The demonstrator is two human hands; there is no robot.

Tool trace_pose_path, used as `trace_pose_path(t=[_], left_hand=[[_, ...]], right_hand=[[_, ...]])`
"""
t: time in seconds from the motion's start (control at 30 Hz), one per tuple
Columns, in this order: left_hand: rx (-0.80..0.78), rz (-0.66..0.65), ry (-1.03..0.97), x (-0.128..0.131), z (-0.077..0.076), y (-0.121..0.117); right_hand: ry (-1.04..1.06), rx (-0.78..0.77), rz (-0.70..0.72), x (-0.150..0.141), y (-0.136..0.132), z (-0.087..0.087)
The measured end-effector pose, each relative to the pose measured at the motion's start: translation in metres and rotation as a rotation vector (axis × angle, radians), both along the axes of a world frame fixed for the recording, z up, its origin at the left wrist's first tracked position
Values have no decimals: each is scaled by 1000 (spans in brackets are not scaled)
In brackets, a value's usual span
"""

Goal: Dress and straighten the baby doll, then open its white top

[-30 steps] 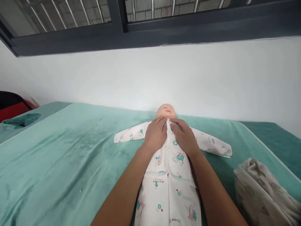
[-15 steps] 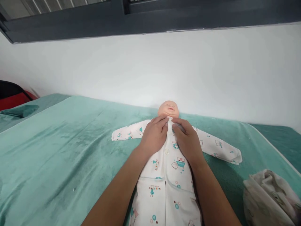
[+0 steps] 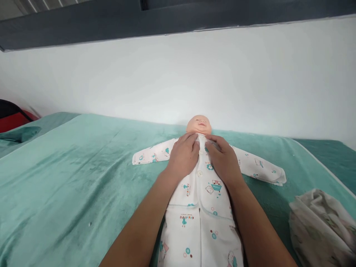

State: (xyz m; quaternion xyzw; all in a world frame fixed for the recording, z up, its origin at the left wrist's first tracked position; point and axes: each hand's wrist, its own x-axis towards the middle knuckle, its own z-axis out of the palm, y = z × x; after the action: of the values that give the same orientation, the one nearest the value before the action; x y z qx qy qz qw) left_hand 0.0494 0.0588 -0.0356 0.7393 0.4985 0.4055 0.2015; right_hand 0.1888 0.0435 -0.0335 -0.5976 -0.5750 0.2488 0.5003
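A baby doll (image 3: 199, 124) lies on its back on a teal blanket (image 3: 69, 174), head toward the wall. It wears a white printed romper (image 3: 200, 207) with buttons down the front and sleeves spread to both sides. My left hand (image 3: 183, 155) and my right hand (image 3: 222, 157) rest side by side on the doll's upper chest, just below the chin. The fingertips of both hands curl in on the romper's neck opening, pinching the cloth at the top of the button strip.
A crumpled pale printed cloth (image 3: 319, 226) lies on the blanket at the lower right. A red and black object (image 3: 11, 116) sits at the far left edge. A white wall and a dark window frame (image 3: 167, 18) stand behind the bed.
The view has tipped downward, so less of the window shows. Both hands stay on the doll's collar with only small finger shifts.
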Motion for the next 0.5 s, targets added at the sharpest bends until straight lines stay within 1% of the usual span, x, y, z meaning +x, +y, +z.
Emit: trace_pose_path(t=[0.1,0.3,0.5], left_hand=[[-10,-2,1,0,-1,2],[-8,-9,7,-1,-2,4],[-49,-7,16,0,3,0]], right_hand=[[-17,7,3,0,0,0],[-2,77,44,0,2,-1],[35,72,31,0,0,0]])
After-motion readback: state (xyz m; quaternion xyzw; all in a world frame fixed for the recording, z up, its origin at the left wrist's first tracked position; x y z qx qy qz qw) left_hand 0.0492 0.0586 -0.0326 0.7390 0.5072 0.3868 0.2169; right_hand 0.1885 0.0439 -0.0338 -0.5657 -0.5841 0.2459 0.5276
